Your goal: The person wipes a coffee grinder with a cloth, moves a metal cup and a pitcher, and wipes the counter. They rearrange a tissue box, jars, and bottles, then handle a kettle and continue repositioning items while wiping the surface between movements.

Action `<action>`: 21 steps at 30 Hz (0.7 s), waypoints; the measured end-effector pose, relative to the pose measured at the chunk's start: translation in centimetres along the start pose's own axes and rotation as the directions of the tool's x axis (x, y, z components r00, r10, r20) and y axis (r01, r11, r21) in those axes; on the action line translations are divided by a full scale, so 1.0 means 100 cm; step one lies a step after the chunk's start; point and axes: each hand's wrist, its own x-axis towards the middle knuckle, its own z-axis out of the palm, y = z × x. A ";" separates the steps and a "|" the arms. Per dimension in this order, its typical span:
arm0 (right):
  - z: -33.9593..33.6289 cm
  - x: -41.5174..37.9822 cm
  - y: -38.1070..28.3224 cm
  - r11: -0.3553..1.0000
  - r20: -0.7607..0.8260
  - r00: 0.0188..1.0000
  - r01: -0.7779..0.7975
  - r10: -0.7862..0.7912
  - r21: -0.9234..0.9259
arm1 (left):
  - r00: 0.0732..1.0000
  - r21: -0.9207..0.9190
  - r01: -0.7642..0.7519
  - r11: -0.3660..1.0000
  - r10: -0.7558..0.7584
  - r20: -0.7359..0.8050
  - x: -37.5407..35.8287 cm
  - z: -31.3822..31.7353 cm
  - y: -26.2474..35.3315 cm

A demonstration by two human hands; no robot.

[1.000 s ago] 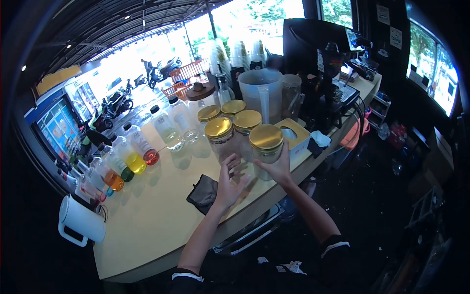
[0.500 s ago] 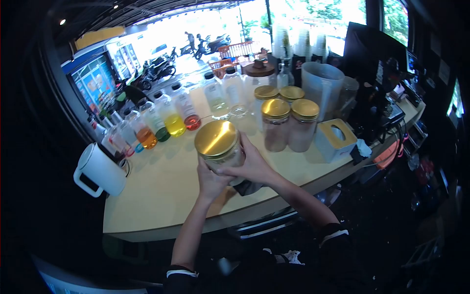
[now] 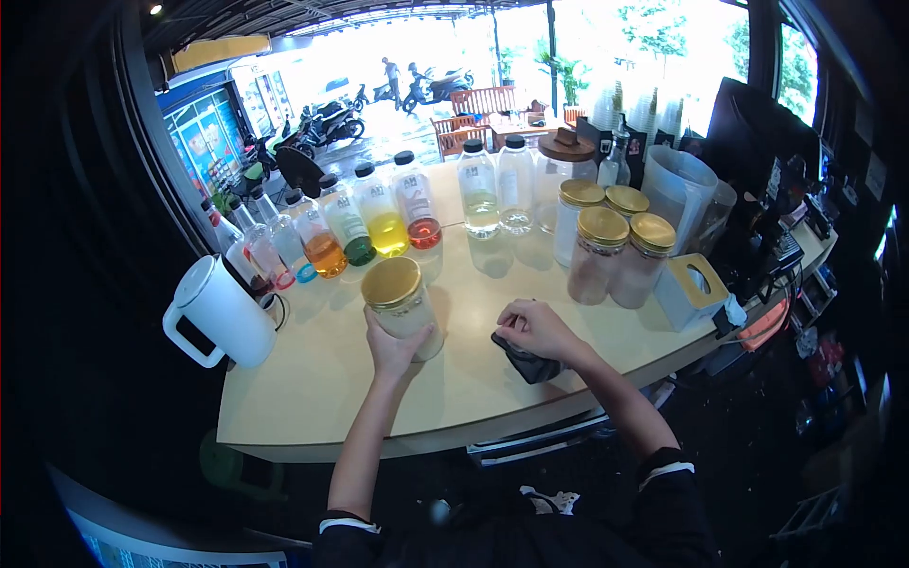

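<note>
A glass jar [image 3: 414,317] with a gold lid stands upright near the middle of the counter, its contents pale. My left hand [image 3: 393,348] wraps round its lower part. To the right, my right hand [image 3: 540,331] pinches the upper edge of a dark cloth [image 3: 532,364] at the counter's front. Further right, several more gold-lidded jars [image 3: 598,257] stand close together, next to a tissue box [image 3: 691,292] with a gold top.
A white kettle [image 3: 222,312] stands on the counter [image 3: 322,398] at the left. Behind runs a row of bottles [image 3: 386,227] with coloured liquids. A wooden-lidded jar [image 3: 565,170] and a large translucent pitcher [image 3: 677,199] stand at the back right.
The jar has come down onto the counter, held by my left hand alone. My right hand has let go of it, moved right and taken hold of the dark cloth. The view has shifted.
</note>
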 end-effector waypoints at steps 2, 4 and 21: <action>0.010 0.009 -0.009 0.997 0.128 0.990 -0.054 0.061 -0.058 | 0.997 -0.068 -0.001 0.998 0.006 0.073 0.004 -0.004 -0.008; 0.036 0.022 -0.023 0.999 0.129 0.991 0.041 -0.040 0.001 | 0.990 -0.238 0.086 0.968 -0.057 0.127 0.003 -0.007 0.004; 0.290 0.233 -0.076 0.922 -0.045 0.988 0.152 -0.145 0.357 | 0.866 0.847 0.030 0.530 -0.437 0.243 0.001 -0.217 -0.072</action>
